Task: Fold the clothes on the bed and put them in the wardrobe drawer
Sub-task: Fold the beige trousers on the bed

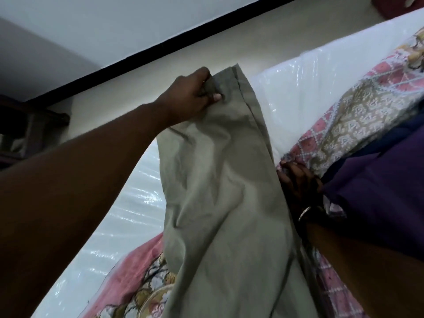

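While our left hand (192,97) pinches the hem of the khaki trousers (220,180) to stretch them above the bed (128,216), our right hand (298,180) curls around their edge, apparently steadying them.

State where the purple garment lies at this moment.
In the head view, the purple garment lies at the right edge on the patterned bedspread, beside the right hand and the khaki garment.

The olive garment (220,191) runs off the bottom edge, so its full shape cannot be told. It hides most of the right hand (298,180), whose fingers (285,164) barely show. The purple cloth (378,191) is cut by the right edge.
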A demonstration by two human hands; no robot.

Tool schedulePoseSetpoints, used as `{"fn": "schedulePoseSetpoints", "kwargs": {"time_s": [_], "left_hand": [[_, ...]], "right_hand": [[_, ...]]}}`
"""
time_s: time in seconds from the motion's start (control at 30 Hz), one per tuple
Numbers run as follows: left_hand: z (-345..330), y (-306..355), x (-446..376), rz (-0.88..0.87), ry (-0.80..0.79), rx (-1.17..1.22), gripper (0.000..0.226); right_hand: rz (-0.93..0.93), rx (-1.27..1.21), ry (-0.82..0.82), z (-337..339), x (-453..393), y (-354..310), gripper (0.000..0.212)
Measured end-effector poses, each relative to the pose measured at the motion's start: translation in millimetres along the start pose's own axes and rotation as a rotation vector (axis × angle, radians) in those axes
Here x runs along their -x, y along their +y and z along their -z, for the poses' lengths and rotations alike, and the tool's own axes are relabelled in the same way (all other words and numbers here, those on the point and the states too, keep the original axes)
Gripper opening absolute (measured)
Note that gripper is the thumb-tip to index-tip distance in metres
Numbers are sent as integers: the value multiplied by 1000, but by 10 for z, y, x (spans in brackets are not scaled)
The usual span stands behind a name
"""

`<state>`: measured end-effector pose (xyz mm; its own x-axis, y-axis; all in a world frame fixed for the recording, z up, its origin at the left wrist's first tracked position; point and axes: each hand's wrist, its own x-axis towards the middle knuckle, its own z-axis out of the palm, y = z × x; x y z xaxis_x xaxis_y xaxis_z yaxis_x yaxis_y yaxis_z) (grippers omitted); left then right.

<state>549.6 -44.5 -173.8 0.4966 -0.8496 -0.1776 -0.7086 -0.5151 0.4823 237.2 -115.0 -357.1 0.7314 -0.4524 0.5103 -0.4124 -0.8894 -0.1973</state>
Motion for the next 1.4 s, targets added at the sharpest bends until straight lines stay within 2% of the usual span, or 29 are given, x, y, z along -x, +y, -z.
{"fn": "schedulePoseSetpoints", "kwargs": {"time_s": [0.07, 0.13, 0.2, 0.23, 0.27, 0.3, 0.43, 0.47, 0.53, 0.57, 0.67, 0.73, 0.77, 0.8, 0.87, 0.93, 0.97, 1.03, 1.1, 1.17, 1.2, 1.27, 1.33, 1.4], "left_hand": [[94, 75, 192, -52, 50, -53, 32], [170, 178, 495, -91, 91, -111, 30], [230, 296, 781, -121, 91, -149, 27], [247, 395, 831, -123, 95, -177, 29], [133, 432, 1309, -149, 95, -227, 34], [146, 518, 1318, -156, 106, -249, 39], [-36, 607, 1753, -86, 101, -366, 43], [-73, 655, 1908, -60, 96, -363, 45], [-167, 802, 2278, -70, 101, -304, 45], [-230, 847, 2463, -87, 94, -256, 42], [-433, 1024, 3104, -184, 148, -179, 43], [-646, 1082, 3497, -246, 167, -190, 47], [-774, 1133, 3718, -251, 164, -216, 49], [-907, 1164, 3903, -251, 170, -256, 50], [-1203, 1235, 4279, -268, 161, -320, 46], [-1493, 1314, 4642, -305, 147, -318, 39], [-1635, 1340, 4798, -304, 121, -313, 37], [-1884, 1370, 5126, -246, 45, -287, 40], [-2095, 1347, 5404, -148, -76, -243, 51], [-2219, 1309, 5631, -41, -157, -165, 57], [-2241, 1291, 5712, 19, -132, -82, 56], [-2239, 1262, 5796, 207, 22, 126, 47], [-2213, 1171, 5783, 480, 237, 210, 48], [-2175, 1048, 5702, 756, 335, 259, 55]], "right_hand": [[-6, 35, 72, -74, -27, 61, 32], [30, 61, 71, -136, 39, 53, 32], [-26, 36, -10, -146, -50, 74, 36], [-94, 15, -129, -157, -189, 143, 41], [-138, -11, -147, 51, 60, -75, 43], [-125, -32, -143, 49, -49, -16, 43], [-42, 18, -347, 246, -231, -108, 49], [-101, -13, -431, 324, -319, -135, 45], [-251, -176, -505, 675, -454, -200, 40], [-303, -252, -472, 891, -440, -246, 37], [-453, -453, -223, 1723, -120, -571, 22], [-610, -734, -210, 2133, 314, -914, 14], [-758, -982, -288, 2311, 582, -1115, 19], [-985, -1224, -393, 2419, 818, -1277, 30], [-1318, -1472, -552, 2570, 1319, -1532, 56], [-1426, -1638, -532, 2644, 1768, -1723, 65], [-1454, -1740, -465, 2637, 1944, -1782, 68], [-1487, -1776, -303, 2692, 2202, -1888, 71], [-1404, -1475, -268, 2750, 2340, -1953, 60], [-1344, -1190, -310, 2793, 2458, -1987, 43], [-1295, -1114, -330, 2802, 2507, -1982, 39], [-1228, -995, -332, 2789, 2614, -1935, 40], [-1217, -957, -325, 2796, 2685, -1894, 38], [-1218, -983, -341, 2831, 2705, -1900, 37]]}}
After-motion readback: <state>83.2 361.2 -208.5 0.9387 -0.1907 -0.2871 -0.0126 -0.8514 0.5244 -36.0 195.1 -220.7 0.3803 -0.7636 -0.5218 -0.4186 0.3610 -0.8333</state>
